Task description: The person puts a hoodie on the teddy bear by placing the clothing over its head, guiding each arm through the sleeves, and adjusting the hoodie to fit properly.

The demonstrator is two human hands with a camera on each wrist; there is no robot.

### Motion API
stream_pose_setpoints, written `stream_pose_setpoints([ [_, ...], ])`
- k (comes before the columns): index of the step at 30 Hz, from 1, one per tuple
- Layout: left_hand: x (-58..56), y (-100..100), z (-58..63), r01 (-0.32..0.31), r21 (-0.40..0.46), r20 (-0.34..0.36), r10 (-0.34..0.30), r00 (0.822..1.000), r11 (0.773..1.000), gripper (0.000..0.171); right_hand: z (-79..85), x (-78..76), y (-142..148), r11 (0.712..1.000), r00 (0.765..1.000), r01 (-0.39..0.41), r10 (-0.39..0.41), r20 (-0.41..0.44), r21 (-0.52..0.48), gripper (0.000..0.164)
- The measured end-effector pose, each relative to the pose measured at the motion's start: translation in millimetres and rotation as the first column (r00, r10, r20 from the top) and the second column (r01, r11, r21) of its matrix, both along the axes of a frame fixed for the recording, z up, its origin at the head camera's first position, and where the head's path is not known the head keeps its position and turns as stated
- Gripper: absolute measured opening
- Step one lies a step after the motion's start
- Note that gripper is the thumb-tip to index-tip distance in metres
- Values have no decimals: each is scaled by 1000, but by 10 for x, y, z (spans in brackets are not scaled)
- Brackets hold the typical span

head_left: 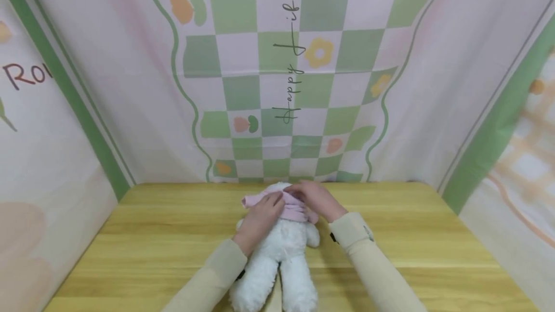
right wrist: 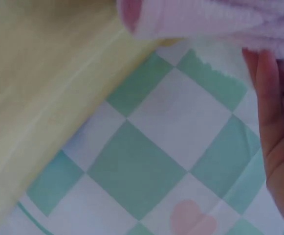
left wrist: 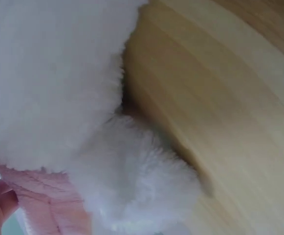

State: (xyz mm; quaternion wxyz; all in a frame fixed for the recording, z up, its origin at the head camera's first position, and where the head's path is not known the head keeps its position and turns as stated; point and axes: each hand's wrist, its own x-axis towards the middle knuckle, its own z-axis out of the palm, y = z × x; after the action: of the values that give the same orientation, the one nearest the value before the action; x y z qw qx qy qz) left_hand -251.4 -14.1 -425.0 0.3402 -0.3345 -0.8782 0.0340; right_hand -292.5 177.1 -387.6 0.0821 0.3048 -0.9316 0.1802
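A white plush toy [head_left: 284, 240] lies with its legs toward me. A small pink garment [head_left: 296, 212] is bunched over its head and upper chest, leaving the white top of the head showing. My left hand [head_left: 261, 218] pinches the garment near its middle. My right hand [head_left: 318, 200] reaches in from the other side, its bent fingers gripping the cloth at the head end. A pink sleeve [right wrist: 195, 19] sticks out in the right wrist view. White fur [left wrist: 49, 83] fills much of the left wrist view. The face is hidden under the cloth.
The toy lies on a wooden table [head_left: 173, 235], near its far edge at the head end. Behind that edge hangs a curtain [head_left: 236, 57] with green and white checks. More printed cloth [head_left: 47, 158] hangs at the left and right sides.
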Motion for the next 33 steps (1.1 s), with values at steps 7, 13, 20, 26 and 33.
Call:
stream_pose_setpoints([
  [7, -7, -38, -5, -46, -84, -20, 44, 999, 995, 23, -68, -117, -74, 998, 987, -54, 55, -149, 11, 17],
  [13, 18, -71, 33, -59, -118, 11, 61, 998, 991, 24, -188, -152, -178, 997, 947, 47, -27, -320, 56, 8],
  [20, 50, -88, 91, -49, -122, 177, 71, 982, 991, 34, -219, -155, -181, 989, 913, 150, -144, -382, -14, 15],
  [26, 62, -113, 98, -45, -96, 167, 60, 984, 994, 24, -235, -200, -145, 983, 920, 173, -182, -347, -57, 21],
  [33, 160, -220, 28, 28, 9, 243, -29, 970, 1000, 24, -195, -244, 7, 964, 924, 247, -265, -277, -96, 10],
])
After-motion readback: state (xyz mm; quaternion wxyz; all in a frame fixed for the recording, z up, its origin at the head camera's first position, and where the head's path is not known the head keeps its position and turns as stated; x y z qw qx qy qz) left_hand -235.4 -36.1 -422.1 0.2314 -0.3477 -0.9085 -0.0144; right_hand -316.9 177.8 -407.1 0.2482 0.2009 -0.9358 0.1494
